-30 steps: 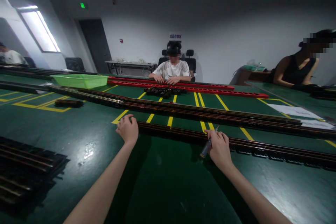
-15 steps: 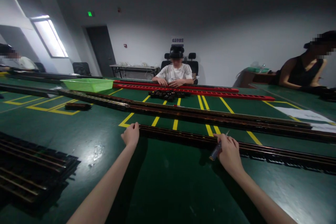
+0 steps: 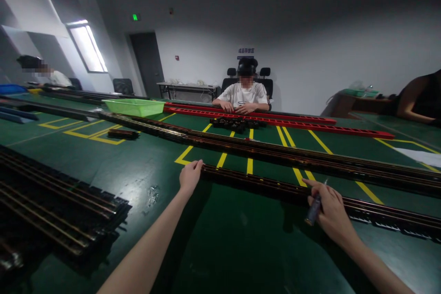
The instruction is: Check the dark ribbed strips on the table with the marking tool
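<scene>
Pinched in my left hand point(image 3: 191, 177) is the near-left end of a long dark rail point(image 3: 248, 181) with thin coppery lines along it. The rail runs rightward across the green table, and its right part leaves the picture. My right hand point(image 3: 329, 204) is closed around a small hand tool point(image 3: 313, 211) with a greyish handle and a thin pale tip that points up. Its index finger stretches along the rail, and the hand lies over the rail's middle. Beneath my right fingers part of the rail is hidden.
Beyond lies another bundle of long dark rails point(image 3: 241, 144). Stacked rails point(image 3: 69, 206) fill the left foreground. A green tray point(image 3: 134, 108), red slotted strips point(image 3: 303, 121) and a pile of dark parts point(image 3: 237, 124) stand farther back. Across the table sits a person point(image 3: 244, 94).
The view has turned left, so everything sits farther right in the picture. My right index finger reaches out straighter along the rail. Both hands keep their holds.
</scene>
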Action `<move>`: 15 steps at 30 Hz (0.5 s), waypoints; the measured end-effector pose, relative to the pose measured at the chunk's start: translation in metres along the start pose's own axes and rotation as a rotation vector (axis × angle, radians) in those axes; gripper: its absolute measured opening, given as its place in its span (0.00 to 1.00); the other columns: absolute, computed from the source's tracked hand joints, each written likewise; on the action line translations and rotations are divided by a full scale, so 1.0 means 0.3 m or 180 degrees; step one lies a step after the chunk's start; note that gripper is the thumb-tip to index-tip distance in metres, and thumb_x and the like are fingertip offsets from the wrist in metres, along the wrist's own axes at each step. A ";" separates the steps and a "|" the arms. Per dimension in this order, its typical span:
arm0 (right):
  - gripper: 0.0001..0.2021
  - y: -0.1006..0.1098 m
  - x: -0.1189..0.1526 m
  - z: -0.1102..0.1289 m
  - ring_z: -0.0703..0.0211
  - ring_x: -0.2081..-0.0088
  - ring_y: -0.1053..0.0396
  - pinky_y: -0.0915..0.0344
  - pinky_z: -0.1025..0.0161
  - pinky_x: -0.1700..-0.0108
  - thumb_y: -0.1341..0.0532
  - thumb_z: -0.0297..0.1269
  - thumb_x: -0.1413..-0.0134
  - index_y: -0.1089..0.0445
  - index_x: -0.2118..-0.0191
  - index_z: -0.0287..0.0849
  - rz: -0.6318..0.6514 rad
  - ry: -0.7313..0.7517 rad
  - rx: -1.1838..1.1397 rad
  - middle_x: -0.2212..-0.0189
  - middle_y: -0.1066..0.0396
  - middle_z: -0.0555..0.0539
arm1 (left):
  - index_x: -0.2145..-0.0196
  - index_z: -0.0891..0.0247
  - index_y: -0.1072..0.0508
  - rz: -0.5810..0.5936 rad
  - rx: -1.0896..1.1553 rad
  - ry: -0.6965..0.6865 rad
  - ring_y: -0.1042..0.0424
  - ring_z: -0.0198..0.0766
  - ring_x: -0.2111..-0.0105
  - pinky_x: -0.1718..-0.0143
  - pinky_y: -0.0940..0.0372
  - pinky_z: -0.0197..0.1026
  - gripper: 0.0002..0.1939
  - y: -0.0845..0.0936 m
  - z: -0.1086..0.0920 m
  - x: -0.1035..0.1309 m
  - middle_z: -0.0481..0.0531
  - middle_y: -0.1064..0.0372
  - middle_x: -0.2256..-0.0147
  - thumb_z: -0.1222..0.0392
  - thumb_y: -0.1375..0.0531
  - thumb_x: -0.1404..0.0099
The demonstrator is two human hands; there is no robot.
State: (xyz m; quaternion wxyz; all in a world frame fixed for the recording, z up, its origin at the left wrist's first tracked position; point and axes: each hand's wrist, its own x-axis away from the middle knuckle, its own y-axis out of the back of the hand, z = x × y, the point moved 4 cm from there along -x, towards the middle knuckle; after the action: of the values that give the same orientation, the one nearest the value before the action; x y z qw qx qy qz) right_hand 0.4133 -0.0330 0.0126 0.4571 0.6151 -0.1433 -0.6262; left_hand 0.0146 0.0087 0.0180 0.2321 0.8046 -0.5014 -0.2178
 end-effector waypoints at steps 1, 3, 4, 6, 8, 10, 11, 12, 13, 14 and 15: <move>0.01 0.003 -0.002 0.007 0.46 0.56 0.31 0.42 0.49 0.52 0.48 0.34 0.49 0.43 0.70 0.46 -0.0044 0.0036 -0.0020 0.58 0.27 0.41 | 0.68 0.62 0.25 0.0001 0.0055 -0.0029 0.28 0.41 0.70 0.72 0.38 0.38 0.16 -0.003 0.001 -0.002 0.51 0.26 0.72 0.54 0.51 0.35; 0.03 0.002 -0.008 0.026 0.46 0.55 0.31 0.41 0.49 0.51 0.48 0.37 0.46 0.40 0.67 0.46 -0.0141 0.0148 -0.0054 0.56 0.27 0.41 | 0.67 0.62 0.24 0.0004 0.0125 -0.0049 0.28 0.41 0.69 0.71 0.37 0.38 0.16 -0.009 0.005 -0.009 0.52 0.25 0.69 0.54 0.50 0.35; 0.05 -0.001 -0.012 0.040 0.47 0.55 0.31 0.41 0.49 0.51 0.48 0.38 0.45 0.38 0.65 0.45 -0.0202 0.0209 -0.0070 0.56 0.28 0.41 | 0.67 0.61 0.24 0.0003 0.0143 -0.0062 0.28 0.41 0.68 0.71 0.37 0.38 0.16 -0.012 0.008 -0.013 0.52 0.25 0.69 0.54 0.50 0.35; 0.10 -0.013 -0.028 0.079 0.47 0.55 0.31 0.40 0.49 0.52 0.48 0.40 0.43 0.35 0.58 0.45 -0.0339 0.0303 -0.0135 0.56 0.28 0.41 | 0.67 0.61 0.24 0.0019 0.0209 -0.0121 0.28 0.41 0.68 0.70 0.37 0.38 0.17 -0.019 0.013 -0.021 0.52 0.25 0.69 0.53 0.50 0.35; 0.13 -0.031 -0.058 0.138 0.48 0.55 0.31 0.39 0.48 0.51 0.49 0.43 0.41 0.34 0.54 0.46 -0.0408 0.0288 -0.0287 0.56 0.28 0.42 | 0.67 0.62 0.24 0.0086 0.0343 -0.0206 0.28 0.40 0.69 0.71 0.37 0.38 0.18 -0.029 0.020 -0.029 0.52 0.26 0.70 0.51 0.51 0.35; 0.15 -0.053 -0.102 0.222 0.49 0.54 0.31 0.37 0.50 0.52 0.50 0.45 0.40 0.33 0.53 0.48 -0.0309 0.0234 -0.0714 0.56 0.28 0.43 | 0.68 0.63 0.24 0.0157 0.0445 -0.0284 0.29 0.40 0.70 0.71 0.37 0.38 0.19 -0.038 0.026 -0.037 0.51 0.26 0.71 0.50 0.51 0.36; 0.16 -0.067 -0.128 0.271 0.49 0.54 0.31 0.36 0.51 0.53 0.50 0.46 0.39 0.33 0.52 0.48 -0.0164 0.0192 -0.0988 0.55 0.29 0.43 | 0.68 0.63 0.25 0.0174 0.0461 -0.0317 0.29 0.40 0.71 0.71 0.37 0.38 0.19 -0.041 0.029 -0.039 0.51 0.27 0.71 0.50 0.50 0.36; 0.16 -0.078 -0.154 0.322 0.50 0.54 0.31 0.36 0.52 0.53 0.50 0.47 0.39 0.33 0.52 0.49 -0.0078 0.0122 -0.1254 0.55 0.30 0.44 | 0.68 0.63 0.25 0.0179 0.0461 -0.0344 0.29 0.39 0.71 0.70 0.37 0.38 0.19 -0.042 0.031 -0.042 0.51 0.27 0.71 0.50 0.50 0.37; 0.17 -0.089 -0.180 0.375 0.51 0.53 0.32 0.36 0.53 0.53 0.50 0.48 0.39 0.32 0.52 0.49 0.0011 0.0089 -0.1542 0.54 0.30 0.44 | 0.69 0.63 0.25 0.0175 0.0452 -0.0364 0.29 0.39 0.71 0.70 0.37 0.38 0.18 -0.043 0.032 -0.044 0.51 0.27 0.72 0.49 0.50 0.37; 0.17 -0.104 -0.205 0.426 0.52 0.53 0.32 0.35 0.55 0.53 0.50 0.48 0.39 0.32 0.52 0.49 0.0154 0.0045 -0.1832 0.54 0.31 0.44 | 0.69 0.62 0.25 0.0163 0.0435 -0.0378 0.29 0.39 0.71 0.70 0.37 0.38 0.18 -0.042 0.033 -0.046 0.50 0.27 0.72 0.49 0.50 0.37; 0.17 -0.119 -0.228 0.473 0.53 0.56 0.31 0.34 0.57 0.56 0.50 0.49 0.40 0.30 0.54 0.48 0.0230 -0.0031 -0.2079 0.57 0.30 0.44 | 0.69 0.62 0.25 0.0152 0.0408 -0.0391 0.29 0.39 0.71 0.69 0.37 0.38 0.18 -0.041 0.033 -0.047 0.50 0.27 0.72 0.49 0.50 0.37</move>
State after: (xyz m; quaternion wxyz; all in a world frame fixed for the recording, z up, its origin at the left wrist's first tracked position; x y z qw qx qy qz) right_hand 0.2593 -0.0167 0.0586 0.6515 0.4275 0.0412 -0.6253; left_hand 0.0119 0.0248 0.0046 0.1541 0.7907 -0.5466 -0.2286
